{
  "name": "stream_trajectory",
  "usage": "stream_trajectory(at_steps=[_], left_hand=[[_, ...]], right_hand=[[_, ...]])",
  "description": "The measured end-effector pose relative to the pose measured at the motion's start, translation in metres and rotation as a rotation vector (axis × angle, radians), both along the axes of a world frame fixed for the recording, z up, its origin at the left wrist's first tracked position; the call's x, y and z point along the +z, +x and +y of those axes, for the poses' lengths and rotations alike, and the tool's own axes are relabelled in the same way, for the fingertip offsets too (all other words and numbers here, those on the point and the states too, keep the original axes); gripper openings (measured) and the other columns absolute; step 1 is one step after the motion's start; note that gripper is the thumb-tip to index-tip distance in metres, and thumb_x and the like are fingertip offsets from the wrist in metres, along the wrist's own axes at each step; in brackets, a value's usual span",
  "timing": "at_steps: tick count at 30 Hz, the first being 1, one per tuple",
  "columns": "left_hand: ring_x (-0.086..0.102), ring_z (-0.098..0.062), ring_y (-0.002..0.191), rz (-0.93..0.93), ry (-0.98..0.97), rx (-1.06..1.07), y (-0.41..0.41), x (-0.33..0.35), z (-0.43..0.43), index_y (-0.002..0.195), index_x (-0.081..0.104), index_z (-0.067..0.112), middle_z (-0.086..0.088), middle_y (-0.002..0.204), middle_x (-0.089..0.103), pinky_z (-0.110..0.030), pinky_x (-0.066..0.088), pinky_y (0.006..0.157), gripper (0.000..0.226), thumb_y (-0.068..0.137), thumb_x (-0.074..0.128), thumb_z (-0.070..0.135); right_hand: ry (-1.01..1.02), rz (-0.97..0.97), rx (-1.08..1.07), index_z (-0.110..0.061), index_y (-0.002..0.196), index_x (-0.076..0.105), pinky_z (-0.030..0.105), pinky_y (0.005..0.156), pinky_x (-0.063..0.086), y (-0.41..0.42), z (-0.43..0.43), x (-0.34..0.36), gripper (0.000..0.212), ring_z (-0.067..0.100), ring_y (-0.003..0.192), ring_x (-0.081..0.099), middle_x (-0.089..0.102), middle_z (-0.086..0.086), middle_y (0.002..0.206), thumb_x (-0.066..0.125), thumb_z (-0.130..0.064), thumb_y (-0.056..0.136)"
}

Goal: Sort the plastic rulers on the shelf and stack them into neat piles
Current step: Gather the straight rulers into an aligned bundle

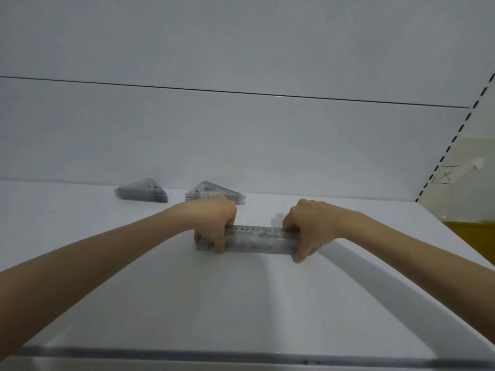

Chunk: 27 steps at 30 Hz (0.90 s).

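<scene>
A stack of clear straight rulers (257, 241) lies flat across the middle of the white shelf (187, 295). My left hand (215, 223) grips its left end, fingers behind and thumb in front. My right hand (305, 226) grips its right end the same way. Two piles of clear triangular set squares stand at the back of the shelf: the left triangle pile (142, 191) stands apart, and the right triangle pile (211, 192) is partly hidden behind my left hand.
The white back wall (241, 143) rises right behind the piles. A slotted upright with black dashes (455, 137) marks the shelf's right side. A grey front lip (241, 356) runs along the near edge. Yellowish surfaces show beyond the right edge.
</scene>
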<state>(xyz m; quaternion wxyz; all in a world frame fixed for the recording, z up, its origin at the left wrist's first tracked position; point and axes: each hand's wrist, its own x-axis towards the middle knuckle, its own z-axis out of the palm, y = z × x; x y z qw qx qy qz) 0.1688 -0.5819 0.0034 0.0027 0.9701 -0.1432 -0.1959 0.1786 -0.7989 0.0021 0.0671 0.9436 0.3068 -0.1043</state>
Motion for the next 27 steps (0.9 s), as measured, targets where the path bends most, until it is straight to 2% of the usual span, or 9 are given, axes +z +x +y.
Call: stream_trajectory(at_steps=[4, 8, 11, 14, 16, 18, 21, 23, 27], left_hand=[[0.054, -0.026, 0.046, 0.015, -0.020, 0.006, 0.003, -0.003, -0.001, 0.065, 0.049, 0.000, -0.009, 0.056, 0.045, -0.035, 0.054, 0.046, 0.035, 0.065, 0.082, 0.013], [0.057, -0.028, 0.049, 0.010, -0.030, 0.005, 0.004, -0.005, 0.001, 0.067, 0.053, 0.000, -0.008, 0.056, 0.046, -0.029, 0.050, 0.041, 0.033, 0.065, 0.083, 0.016], [0.059, -0.028, 0.052, 0.007, -0.033, 0.004, 0.002, -0.007, 0.002, 0.068, 0.056, 0.002, -0.007, 0.059, 0.049, -0.029, 0.050, 0.042, 0.030, 0.065, 0.082, 0.017], [0.055, -0.024, 0.051, -0.007, -0.059, 0.011, 0.001, -0.009, 0.003, 0.067, 0.055, 0.003, -0.005, 0.057, 0.048, -0.028, 0.049, 0.042, 0.028, 0.066, 0.080, 0.016], [0.050, -0.021, 0.047, -0.022, -0.075, 0.017, 0.000, -0.011, 0.004, 0.065, 0.053, 0.004, -0.004, 0.054, 0.045, -0.024, 0.045, 0.038, 0.027, 0.066, 0.078, 0.013], [0.049, -0.023, 0.047, -0.029, -0.086, 0.027, -0.001, -0.012, 0.005, 0.065, 0.053, 0.003, -0.005, 0.053, 0.044, -0.024, 0.043, 0.036, 0.026, 0.065, 0.078, 0.012], [0.054, -0.026, 0.050, -0.022, -0.102, 0.042, -0.001, -0.012, 0.005, 0.071, 0.057, 0.001, -0.007, 0.058, 0.047, -0.025, 0.044, 0.038, 0.027, 0.063, 0.079, 0.013], [0.056, -0.027, 0.054, -0.009, -0.119, 0.053, -0.001, -0.011, 0.005, 0.077, 0.060, -0.001, -0.009, 0.065, 0.049, -0.025, 0.045, 0.038, 0.030, 0.062, 0.081, 0.014], [0.052, -0.024, 0.053, -0.018, -0.168, 0.078, -0.003, -0.010, 0.008, 0.082, 0.064, 0.000, -0.003, 0.065, 0.049, -0.025, 0.047, 0.040, 0.032, 0.061, 0.084, 0.014]], right_hand=[[0.002, -0.010, -0.018, -0.010, 0.066, 0.058, 0.025, 0.047, 0.032, 0.003, -0.012, -0.003, 0.026, 0.016, 0.055, 0.045, 0.047, -0.002, 0.054, 0.077, -0.027, 0.059], [-0.003, 0.055, -0.037, -0.018, 0.059, 0.053, 0.025, 0.049, 0.036, 0.004, -0.005, 0.001, 0.026, 0.015, 0.056, 0.049, 0.049, -0.005, 0.053, 0.078, -0.026, 0.058], [0.025, 0.167, -0.127, -0.025, 0.081, 0.062, 0.028, 0.064, 0.048, 0.003, -0.012, 0.010, 0.031, 0.010, 0.073, 0.058, 0.061, -0.010, 0.074, 0.082, -0.038, 0.061], [0.035, 0.187, -0.270, -0.026, 0.109, 0.061, 0.026, 0.080, 0.052, 0.002, -0.035, 0.020, 0.056, 0.008, 0.088, 0.064, 0.069, -0.011, 0.095, 0.083, -0.042, 0.060], [0.096, 0.207, -0.373, -0.019, 0.114, 0.061, 0.022, 0.077, 0.053, -0.003, -0.050, 0.017, 0.059, 0.007, 0.080, 0.069, 0.074, -0.008, 0.087, 0.083, -0.034, 0.061], [0.180, 0.244, -0.436, -0.017, 0.110, 0.063, 0.020, 0.076, 0.052, -0.012, -0.053, 0.009, 0.051, 0.005, 0.076, 0.068, 0.075, -0.007, 0.082, 0.081, -0.027, 0.063], [0.251, 0.186, -0.463, -0.009, 0.094, 0.070, 0.021, 0.059, 0.040, -0.017, -0.041, 0.000, 0.034, 0.014, 0.065, 0.052, 0.064, -0.001, 0.071, 0.077, -0.019, 0.063], [0.245, 0.151, -0.488, -0.002, 0.096, 0.070, 0.021, 0.053, 0.034, -0.016, -0.029, -0.002, 0.038, 0.016, 0.062, 0.043, 0.053, 0.002, 0.070, 0.075, -0.013, 0.060], [0.247, 0.178, -0.559, 0.006, 0.108, 0.066, 0.023, 0.059, 0.038, -0.012, -0.016, -0.002, 0.048, 0.015, 0.061, 0.046, 0.067, 0.018, 0.077, 0.074, -0.004, 0.061]])
